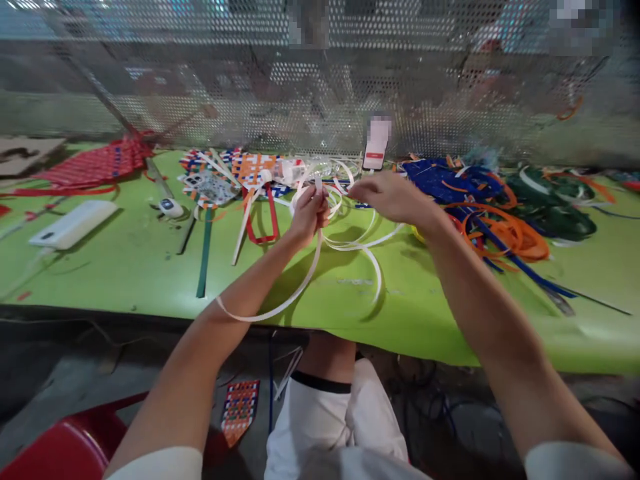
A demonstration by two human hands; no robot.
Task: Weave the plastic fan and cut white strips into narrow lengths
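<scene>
While both bare arms are reaching over the table (165, 280), which is showing a smooth, lime-green top, the left hand (311, 215) is keeping its fingers closed in a pinch on some flat white strips (345, 247). So yeah, those strips are sitting roughly mid-table, in front of the body, and they're springing out in thin, shiny loops. One long tail is sweeping down in a wide arc and crossing the left forearm, another is curling in a hook over the green.

Right hand (393, 195) is hanging just beside the loops, wrist bent, fingers curling in toward the left one. Can't tell how tightly they're closing or if they're gripping anything, since the back of the hand is hiding it.

Around that, a red loop (274, 223) is lying squarish and flat near the left hand, a stiff green strip (205, 253) is pointing at the table's near edge, and a slim phone (375, 152) is standing upright at the back. Off to the right, orange coils (533, 247) are tangling beside a blue woven piece (440, 180). Behind it all, perforated metal mesh (250, 93) is catching light through its tiny round holes.
</scene>
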